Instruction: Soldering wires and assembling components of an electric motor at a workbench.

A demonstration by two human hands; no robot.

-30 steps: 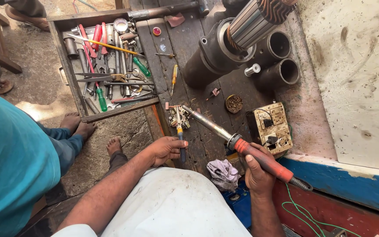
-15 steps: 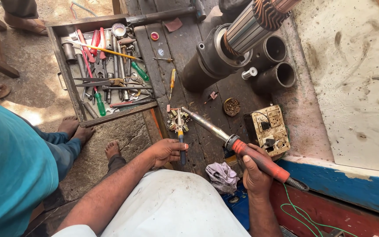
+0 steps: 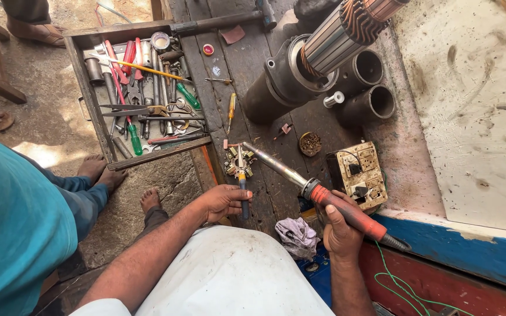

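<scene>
The right hand point(image 3: 339, 231) is closed around the orange handle of a soldering iron point(image 3: 314, 190), whose tip points toward 10 o'clock at a small brass part point(image 3: 236, 162) on the dark wooden surface point(image 3: 247, 70). The left hand point(image 3: 224, 201) grips a blue-handled screwdriver point(image 3: 242, 184) touching that part, at 9 o'clock from the iron.

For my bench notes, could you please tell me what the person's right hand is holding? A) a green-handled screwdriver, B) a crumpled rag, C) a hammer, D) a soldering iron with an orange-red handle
D: the right hand wraps the orange-red handle of the soldering iron, whose metal tip points at the small part on the bench.
</scene>
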